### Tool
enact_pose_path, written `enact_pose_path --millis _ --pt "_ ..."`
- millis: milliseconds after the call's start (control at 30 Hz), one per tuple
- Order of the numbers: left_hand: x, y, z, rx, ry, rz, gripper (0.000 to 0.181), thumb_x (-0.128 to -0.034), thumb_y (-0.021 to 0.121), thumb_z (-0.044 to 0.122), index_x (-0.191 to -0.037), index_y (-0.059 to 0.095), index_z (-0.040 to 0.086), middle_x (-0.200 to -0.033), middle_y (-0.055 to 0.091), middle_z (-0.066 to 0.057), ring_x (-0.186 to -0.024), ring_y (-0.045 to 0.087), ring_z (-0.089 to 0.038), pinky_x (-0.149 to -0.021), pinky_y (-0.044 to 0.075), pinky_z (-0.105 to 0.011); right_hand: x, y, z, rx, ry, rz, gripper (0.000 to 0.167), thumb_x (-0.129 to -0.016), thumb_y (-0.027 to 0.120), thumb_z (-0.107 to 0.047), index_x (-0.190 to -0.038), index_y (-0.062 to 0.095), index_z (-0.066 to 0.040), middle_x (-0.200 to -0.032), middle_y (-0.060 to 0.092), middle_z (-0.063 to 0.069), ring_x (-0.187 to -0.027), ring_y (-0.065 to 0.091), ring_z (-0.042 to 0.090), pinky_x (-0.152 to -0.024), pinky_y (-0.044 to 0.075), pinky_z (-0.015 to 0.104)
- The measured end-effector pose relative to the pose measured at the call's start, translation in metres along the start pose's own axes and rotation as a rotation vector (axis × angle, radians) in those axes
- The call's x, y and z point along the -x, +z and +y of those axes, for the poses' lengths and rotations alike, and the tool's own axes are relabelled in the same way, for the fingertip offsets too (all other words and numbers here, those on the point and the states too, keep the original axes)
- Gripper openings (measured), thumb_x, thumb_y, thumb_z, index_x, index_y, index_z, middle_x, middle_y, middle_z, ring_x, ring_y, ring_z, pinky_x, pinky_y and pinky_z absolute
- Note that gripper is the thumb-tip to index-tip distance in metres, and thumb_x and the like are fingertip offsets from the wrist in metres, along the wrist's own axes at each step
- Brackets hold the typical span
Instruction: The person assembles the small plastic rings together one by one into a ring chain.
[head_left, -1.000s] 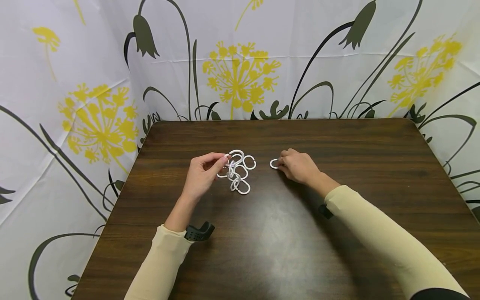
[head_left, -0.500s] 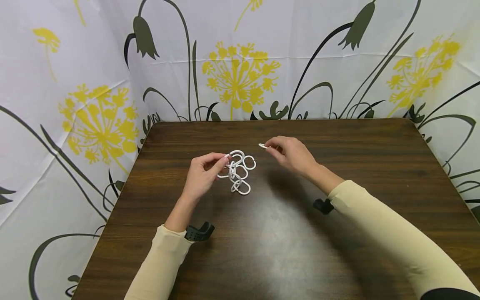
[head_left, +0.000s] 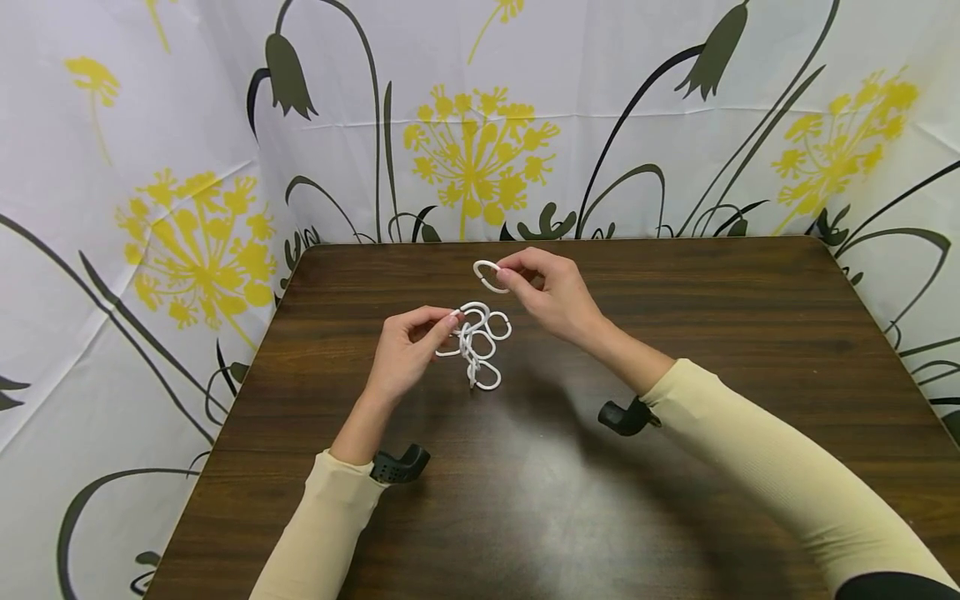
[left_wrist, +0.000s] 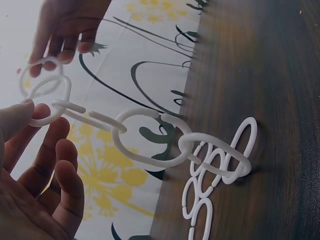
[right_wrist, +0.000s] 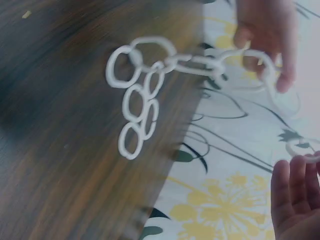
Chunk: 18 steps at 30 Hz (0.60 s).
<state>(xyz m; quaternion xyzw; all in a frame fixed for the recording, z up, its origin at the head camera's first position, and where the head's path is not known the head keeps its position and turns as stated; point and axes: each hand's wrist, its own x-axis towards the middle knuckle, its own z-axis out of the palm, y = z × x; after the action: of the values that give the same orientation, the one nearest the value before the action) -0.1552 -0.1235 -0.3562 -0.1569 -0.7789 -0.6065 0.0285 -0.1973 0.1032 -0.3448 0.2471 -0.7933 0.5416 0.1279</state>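
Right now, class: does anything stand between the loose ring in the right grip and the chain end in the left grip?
Nothing visible does. In the head view, an open gap separates the loose ring in the right grip from the chain end in the left grip, though its thumb covers part of that link.

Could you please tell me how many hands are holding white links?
2. The left hand pinches a link of the white chain; the right hand holds a separate white link, apart from it.

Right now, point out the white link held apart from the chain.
The link pinched by the right hand, joined to nothing; the left hand holds the chain.
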Motion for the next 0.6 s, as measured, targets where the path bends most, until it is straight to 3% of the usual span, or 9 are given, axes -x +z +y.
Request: enact_pose_path --millis 133,233,433,600 --pt "-0.0001 0.0020 -0.0003 0.002 0.000 -0.006 0.016 -0.0942 0.064 0.003 -0.103 0.070 -0.009 -0.090 0.069 -0.022 -0.068 0.059 -0.006 -0.051 0.047 -0.023 -0.0010 0.0024 -0.0072 -0.104 0.089 -0.042 0.014 -0.096 0.065 -0.012 -0.102 0.071 -0.002 -0.082 0.067 0.011 -0.062 0.060 0.018 -0.057 0.054 0.029" --pt "0.0000 0.0028 -0.0005 0.001 -0.004 -0.010 0.017 -0.0941 0.064 0.003 -0.104 0.070 -0.010 -0.093 0.066 -0.031 -0.069 0.060 -0.005 -0.051 0.047 -0.022 -0.0012 0.0042 -0.0088 -0.174 0.151 -0.069 0.016 -0.096 0.064 -0.011 -0.104 0.070 0.001 -0.081 0.066 0.014 -0.065 0.061 0.019 -0.058 0.056 0.032" --pt "0.0001 0.0040 -0.0001 -0.001 -0.005 -0.006 0.016 -0.0944 0.064 0.004 -0.103 0.070 -0.009 -0.093 0.066 -0.031 -0.067 0.059 -0.005 -0.049 0.046 -0.021 -0.0013 0.0053 -0.0073 -0.248 0.220 -0.068 0.016 -0.097 0.062 -0.009 -0.104 0.069 0.004 -0.079 0.065 0.014 -0.064 0.063 0.022 -0.059 0.057 0.036" --pt "-0.0016 0.0045 -0.0005 -0.021 -0.001 -0.005 0.017 -0.0942 0.065 0.004 -0.103 0.070 -0.009 -0.087 0.070 -0.017 -0.067 0.060 -0.006 -0.049 0.047 -0.025 -0.0015 0.0046 -0.0079 -0.270 0.230 -0.077 0.016 -0.097 0.062 -0.009 -0.103 0.069 0.004 -0.078 0.066 0.014 -0.062 0.064 0.020 -0.062 0.058 0.041"
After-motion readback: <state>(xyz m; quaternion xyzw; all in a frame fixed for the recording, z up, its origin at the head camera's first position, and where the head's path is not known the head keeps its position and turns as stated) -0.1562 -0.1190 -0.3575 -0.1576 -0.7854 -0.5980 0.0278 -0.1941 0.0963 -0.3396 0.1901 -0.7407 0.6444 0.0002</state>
